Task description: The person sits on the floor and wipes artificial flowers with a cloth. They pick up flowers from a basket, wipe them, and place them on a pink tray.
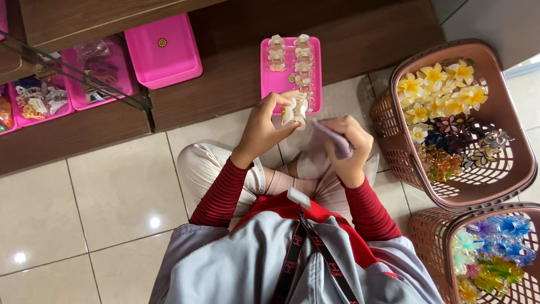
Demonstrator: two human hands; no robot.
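my left hand (264, 126) is pinched shut around a cream flower hair clip (295, 108), right hand (350, 147) fisted tight on a purple cloth (333, 139) just beside it, pink tray (274, 82) of clips just past my fingers

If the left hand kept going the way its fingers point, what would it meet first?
Probably the pink tray of cream flower clips just beyond; the left hand already holds a cream clip. Depth is unclear.
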